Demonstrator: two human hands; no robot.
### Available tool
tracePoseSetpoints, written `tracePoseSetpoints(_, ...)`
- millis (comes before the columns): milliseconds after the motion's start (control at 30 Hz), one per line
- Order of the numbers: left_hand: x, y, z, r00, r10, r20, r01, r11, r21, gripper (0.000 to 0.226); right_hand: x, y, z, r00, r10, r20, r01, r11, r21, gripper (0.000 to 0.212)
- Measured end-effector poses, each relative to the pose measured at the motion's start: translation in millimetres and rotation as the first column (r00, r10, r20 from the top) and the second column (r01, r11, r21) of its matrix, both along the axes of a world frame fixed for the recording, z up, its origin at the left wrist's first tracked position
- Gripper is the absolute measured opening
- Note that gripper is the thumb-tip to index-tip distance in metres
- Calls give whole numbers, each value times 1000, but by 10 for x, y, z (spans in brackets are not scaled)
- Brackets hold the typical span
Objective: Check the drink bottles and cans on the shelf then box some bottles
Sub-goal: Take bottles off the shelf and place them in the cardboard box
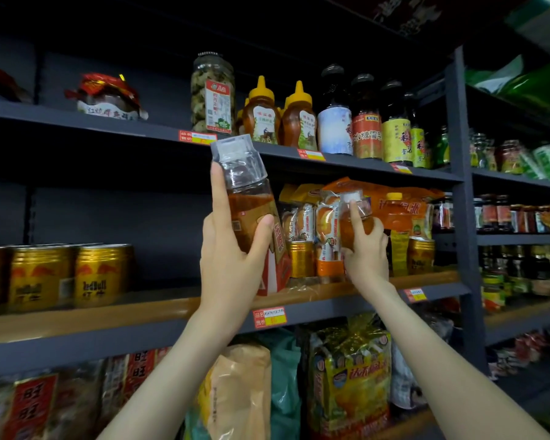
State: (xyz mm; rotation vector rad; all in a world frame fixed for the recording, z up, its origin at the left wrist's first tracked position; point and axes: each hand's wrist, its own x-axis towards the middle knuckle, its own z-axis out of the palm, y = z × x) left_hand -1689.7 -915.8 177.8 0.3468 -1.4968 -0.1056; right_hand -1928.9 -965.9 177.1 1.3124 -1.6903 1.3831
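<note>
My left hand point(232, 249) grips a clear bottle of amber drink point(248, 198) with a transparent cap, lifted and tilted in front of the middle shelf point(108, 315). My right hand point(367, 249) grips a second, similar amber bottle point(353, 217) with a white-topped clear cap, among the goods on that shelf. Gold cans point(99, 274) stand in a row at the shelf's left. More gold cans point(302, 258) stand behind the bottles, and a yellow-capped orange drink bottle point(397, 217) is to the right.
The upper shelf carries honey squeeze bottles point(262, 115), a tall jar point(212, 93) and dark bottles point(365, 119). Packaged snacks point(350, 376) fill the lower shelf. A dark upright post point(462, 192) separates a further shelving bay with jars on the right.
</note>
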Motion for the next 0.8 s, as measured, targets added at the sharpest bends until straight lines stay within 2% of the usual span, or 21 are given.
tracePoseSetpoints(100,69,30,-10,1000,5,-5,-5,1000,16,81,157,45,-58,992,84,-90,-98,981,-168,94)
tracePoseSetpoints(200,120,58,-23,1000,-7,-13,7,1000,15,82,299,140,-8,977,98,-190,-157,931,-329,95)
tracePoseSetpoints(433,95,167,-109,1000,-24,-4,24,999,40,81,592,550,-16,958,3,-288,-157,846,-510,97)
tracePoseSetpoints(633,99,514,-400,989,114,92,-117,993,27,85,791,1063,-432,970,73,-231,-172,880,-443,110)
tracePoseSetpoints(800,-51,702,-1001,977,-13,211,4,999,45,85,759,1528,-1164,970,226,-84,-242,912,-331,95)
